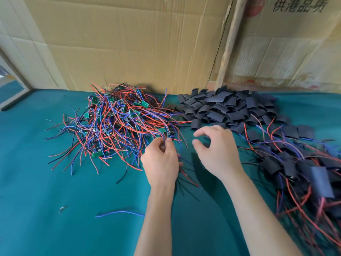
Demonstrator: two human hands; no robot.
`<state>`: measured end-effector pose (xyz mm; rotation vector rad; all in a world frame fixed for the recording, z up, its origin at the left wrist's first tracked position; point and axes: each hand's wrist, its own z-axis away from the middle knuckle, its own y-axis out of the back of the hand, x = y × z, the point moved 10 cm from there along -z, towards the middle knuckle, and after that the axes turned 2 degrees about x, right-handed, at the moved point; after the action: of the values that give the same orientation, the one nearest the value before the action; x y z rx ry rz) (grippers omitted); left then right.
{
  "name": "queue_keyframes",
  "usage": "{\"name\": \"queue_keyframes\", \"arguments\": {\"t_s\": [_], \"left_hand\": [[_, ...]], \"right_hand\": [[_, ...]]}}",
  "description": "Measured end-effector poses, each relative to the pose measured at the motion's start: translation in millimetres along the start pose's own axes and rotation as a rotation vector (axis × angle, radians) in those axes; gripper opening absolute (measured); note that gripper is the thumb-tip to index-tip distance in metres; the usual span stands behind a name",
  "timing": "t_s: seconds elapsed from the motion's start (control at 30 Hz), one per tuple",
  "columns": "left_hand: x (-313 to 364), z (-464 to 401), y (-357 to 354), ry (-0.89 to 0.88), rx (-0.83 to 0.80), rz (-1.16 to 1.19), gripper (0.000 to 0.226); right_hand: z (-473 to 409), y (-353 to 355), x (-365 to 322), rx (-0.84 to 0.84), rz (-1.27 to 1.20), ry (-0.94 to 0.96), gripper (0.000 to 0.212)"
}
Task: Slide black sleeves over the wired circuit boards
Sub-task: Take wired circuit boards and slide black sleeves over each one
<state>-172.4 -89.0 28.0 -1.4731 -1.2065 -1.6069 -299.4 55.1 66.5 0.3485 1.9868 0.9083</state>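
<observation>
A person sits at a table covered in teal cloth (46, 191), seen from above their forearms; the left hand (160, 161) pinches the wires of one small circuit board (170, 134) at the near edge of a tangled heap of wired boards (114, 122), lifting it free; the right hand (215, 148) hovers just beside it, fingers loosely curled and holding nothing.

This looks like the start of a cycle; a board is chosen but not yet sleeved; the next move likely calls for the right hand to reach back to the pile of black sleeves (227, 108) and take one.

The sleeves are short, flattened, matte tubes; the wires are thin, springy, red, blue and black; sleeved boards (295, 167) lie heaped at right; creased cardboard (129, 43) stands behind.
</observation>
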Motion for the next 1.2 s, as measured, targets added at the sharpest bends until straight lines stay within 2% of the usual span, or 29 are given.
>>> {"name": "queue_keyframes", "arguments": {"t_s": [0.07,0.13,0.27,0.37,0.43,0.5,0.57,0.63,0.73,0.83,0.9,0.97,1.0,1.07,1.13,1.2], "left_hand": [[10,0,13,-0.105,0.1,-0.187,0.039],[15,1,22,-0.133,0.181,-0.242,0.035],[29,7,33,-0.25,0.298,-0.151,0.035],[44,16,37,-0.391,0.336,-0.058,0.033],[49,22,34,-0.452,0.342,-0.023,0.029],[54,27,27,-0.51,0.314,0.004,0.027],[60,34,17,-0.573,0.249,0.018,0.026],[66,41,5,-0.639,0.169,0.022,0.024],[71,47,-11,-0.725,0.043,-0.012,0.021],[70,47,-19,-0.728,-0.028,-0.054,0.02],[72,49,-23,-0.733,-0.077,-0.069,0.018],[71,50,-29,-0.691,-0.153,-0.049,0.02],[68,47,-32,-0.616,-0.195,0.013,0.023],[52,37,-34,-0.367,-0.269,0.227,0.026],[35,30,-40,-0.096,-0.366,0.497,0.026],[29,31,-46,0.058,-0.464,0.678,0.025]], "right_hand": [[-2,0,20,-0.026,0.206,-0.021,0.032],[-3,2,34,-0.051,0.227,-0.067,0.037],[-3,7,35,0.008,0.126,-0.091,0.026],[-3,11,31,0.058,0.064,-0.1,0.014],[-2,20,30,0.126,-0.062,-0.12,0.012],[-2,23,29,0.124,-0.262,-0.157,0.017],[-1,12,22,0.015,-0.566,-0.215,0.027],[0,1,14,-0.088,-0.769,-0.251,0.033],[3,-9,8,-0.207,-0.874,-0.289,0.032],[6,-18,11,-0.298,-1.006,-0.38,0.031],[5,-16,18,-0.306,-0.964,-0.391,0.031],[5,-10,22,-0.294,-0.9,-0.355,0.033],[5,-8,22,-0.291,-0.919,-0.346,0.028],[4,-2,20,-0.256,-1.025,-0.343,0.017],[0,11,21,-0.143,-1.148,-0.372,0.013],[-5,26,22,-0.025,-1.279,-0.392,0.014]]}}
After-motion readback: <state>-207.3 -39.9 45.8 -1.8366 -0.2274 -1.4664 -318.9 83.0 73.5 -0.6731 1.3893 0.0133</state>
